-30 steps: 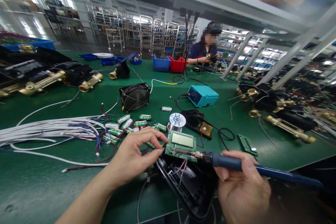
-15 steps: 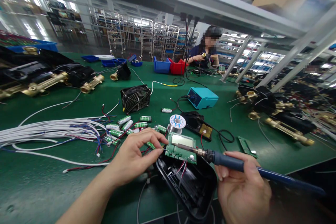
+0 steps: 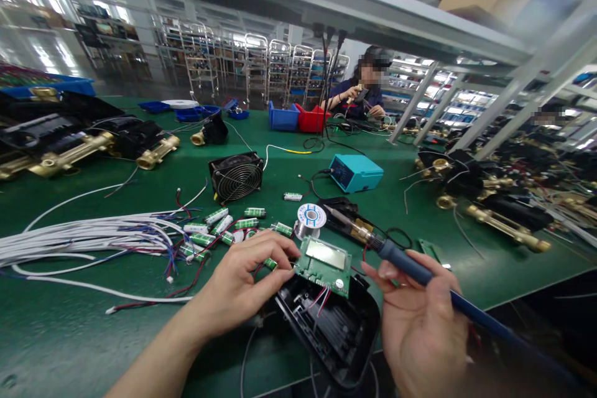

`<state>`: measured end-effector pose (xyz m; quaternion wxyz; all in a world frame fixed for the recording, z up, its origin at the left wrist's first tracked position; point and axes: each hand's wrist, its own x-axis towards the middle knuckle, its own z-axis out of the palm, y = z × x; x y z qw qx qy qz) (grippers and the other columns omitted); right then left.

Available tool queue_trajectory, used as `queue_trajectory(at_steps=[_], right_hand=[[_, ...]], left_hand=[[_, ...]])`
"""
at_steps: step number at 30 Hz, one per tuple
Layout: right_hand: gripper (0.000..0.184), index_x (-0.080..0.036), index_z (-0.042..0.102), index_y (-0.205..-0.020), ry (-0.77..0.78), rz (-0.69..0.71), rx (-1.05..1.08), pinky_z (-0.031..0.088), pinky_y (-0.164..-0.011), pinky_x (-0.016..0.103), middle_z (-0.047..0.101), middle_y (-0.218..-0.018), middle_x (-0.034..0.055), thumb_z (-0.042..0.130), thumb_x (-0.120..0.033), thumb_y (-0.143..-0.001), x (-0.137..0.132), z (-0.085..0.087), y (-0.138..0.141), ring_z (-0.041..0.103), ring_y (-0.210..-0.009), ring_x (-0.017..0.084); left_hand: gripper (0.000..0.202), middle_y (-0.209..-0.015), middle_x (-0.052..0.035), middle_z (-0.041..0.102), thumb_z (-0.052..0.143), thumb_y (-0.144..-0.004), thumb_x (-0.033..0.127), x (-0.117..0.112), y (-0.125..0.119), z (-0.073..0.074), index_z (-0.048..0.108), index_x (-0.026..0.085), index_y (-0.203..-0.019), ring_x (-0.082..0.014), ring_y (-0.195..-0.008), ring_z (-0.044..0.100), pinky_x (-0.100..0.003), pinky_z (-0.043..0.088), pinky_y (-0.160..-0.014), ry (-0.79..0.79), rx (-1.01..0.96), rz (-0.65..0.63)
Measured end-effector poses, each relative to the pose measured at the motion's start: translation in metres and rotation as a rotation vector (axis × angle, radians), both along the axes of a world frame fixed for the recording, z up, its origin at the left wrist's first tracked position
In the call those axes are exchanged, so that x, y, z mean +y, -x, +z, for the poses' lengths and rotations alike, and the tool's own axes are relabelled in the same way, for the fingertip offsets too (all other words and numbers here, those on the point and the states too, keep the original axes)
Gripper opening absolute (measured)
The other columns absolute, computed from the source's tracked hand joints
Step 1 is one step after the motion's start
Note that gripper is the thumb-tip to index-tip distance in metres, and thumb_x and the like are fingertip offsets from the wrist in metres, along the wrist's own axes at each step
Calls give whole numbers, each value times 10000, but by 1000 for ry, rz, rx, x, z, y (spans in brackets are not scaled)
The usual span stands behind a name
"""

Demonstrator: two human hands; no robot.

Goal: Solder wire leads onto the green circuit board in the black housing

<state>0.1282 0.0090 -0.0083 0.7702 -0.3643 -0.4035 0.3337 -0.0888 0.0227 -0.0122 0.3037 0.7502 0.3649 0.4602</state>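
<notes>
My left hand (image 3: 254,270) is pinched at the left edge of a green circuit board (image 3: 313,270) with a small grey display; fine wires at the fingertips are hard to make out. The board rests tilted over an open black plastic housing (image 3: 342,348), with thin red and white wires running down into it. In my right hand (image 3: 420,305) is a blue-handled soldering iron (image 3: 401,258), held like a pen. Its tip points up and left, above and apart from the board, close to the solder spool (image 3: 311,217) and the black iron stand (image 3: 344,208).
Several green-and-white batteries (image 3: 254,212) and a bundle of white cables (image 3: 102,237) lie to the left. Behind are a black fan (image 3: 237,177) and a teal soldering station (image 3: 357,173). Brass-fitted assemblies (image 3: 508,227) stand at right. A co-worker (image 3: 357,96) sits across the bench.
The soldering iron has lifted off the board and swung up, away from the display, toward the spool and stand. My left hand stays at the board's edge. The co-worker's hands have shifted.
</notes>
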Motion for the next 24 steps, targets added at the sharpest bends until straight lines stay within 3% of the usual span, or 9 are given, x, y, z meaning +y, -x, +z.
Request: queue_trajectory(at_steps=[3, 7, 12, 17, 24], right_hand=[[239, -225, 700, -960, 59, 87, -4, 632, -729, 429, 675, -721, 7, 621, -442, -896, 0, -3, 3, 657, -687, 143], [235, -237, 696, -976, 85, 133, 14, 610, -818, 490, 677, -742, 7, 601, -443, -913, 1, -3, 6, 658, -721, 140], [260, -254, 673, -981, 195, 305, 86, 590, -847, 528, 657, -773, -2, 652, -486, -865, 16, 3, 2, 633, -737, 141], [282, -259, 664, -993, 284, 535, 125, 604, -823, 457, 663, -783, -4, 700, -484, -827, 35, 8, -3, 650, -742, 140], [245, -275, 679, -995, 229, 528, 91, 613, -814, 422, 669, -799, 2, 657, -484, -869, 36, 5, -4, 650, -778, 145]], left_hand=[[106, -1102, -51, 725, 598, -874, 156, 0, 1, -1, 609, 203, -780, -189, -1040, 642, -325, 440, -912, 117, -50, 3], [99, -1092, -29, 748, 642, -852, 186, 2, 3, 0, 625, 220, -761, -216, -1138, 616, -382, 368, -1042, 264, -178, -8], [90, -1016, -19, 769, 685, -824, 197, 4, 8, 2, 643, 217, -746, -199, -998, 680, -319, 497, -871, 348, -352, -40], [86, -961, -29, 777, 694, -808, 166, 3, 15, 2, 675, 201, -732, -189, -946, 693, -296, 505, -840, 288, -235, 3], [124, -964, -11, 772, 667, -791, 114, 3, 16, 2, 695, 197, -703, -160, -925, 705, -266, 513, -861, 119, -75, 12]])
